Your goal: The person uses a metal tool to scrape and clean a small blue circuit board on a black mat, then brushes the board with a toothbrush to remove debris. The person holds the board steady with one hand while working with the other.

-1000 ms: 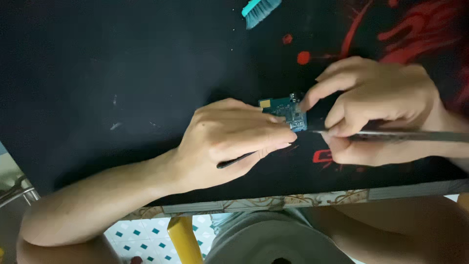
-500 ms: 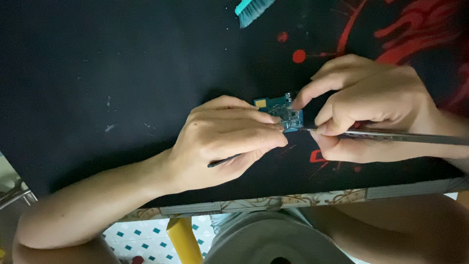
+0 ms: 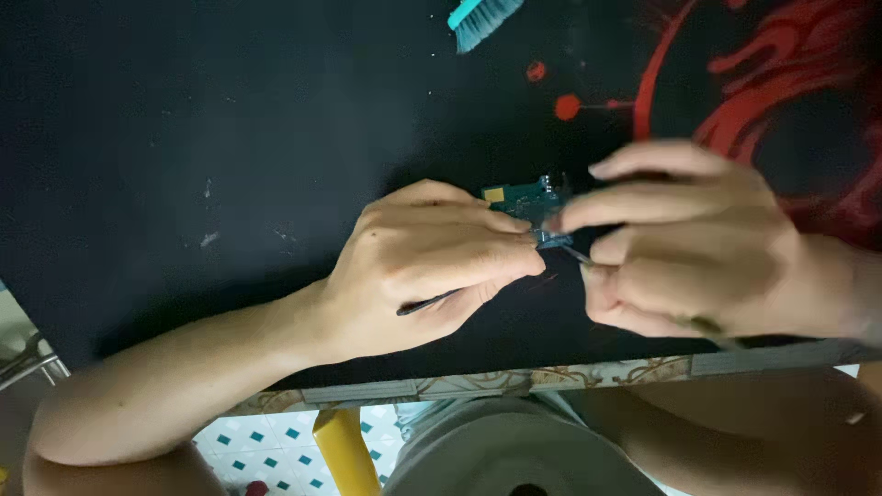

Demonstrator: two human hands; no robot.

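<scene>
Two hands at the tabletop's near edge, left hand (image 3: 432, 266) pinching a board (image 3: 525, 204) flat on the mat (image 3: 184, 138), right hand (image 3: 684, 243) closed around a thin tool (image 3: 571, 254) at its edge; probing step, seemingly; next calls for steady, light pressure.

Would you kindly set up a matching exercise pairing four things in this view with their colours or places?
Things:
1. brush
2. circuit board
3. left hand
4. mat

Descriptions:
A. black, with a red design at the right
B. pinched between both hands' fingertips
C. turquoise, at the top edge
D. fingers folded over a thin dark tool

Pairs: 1-C, 2-B, 3-D, 4-A
</scene>
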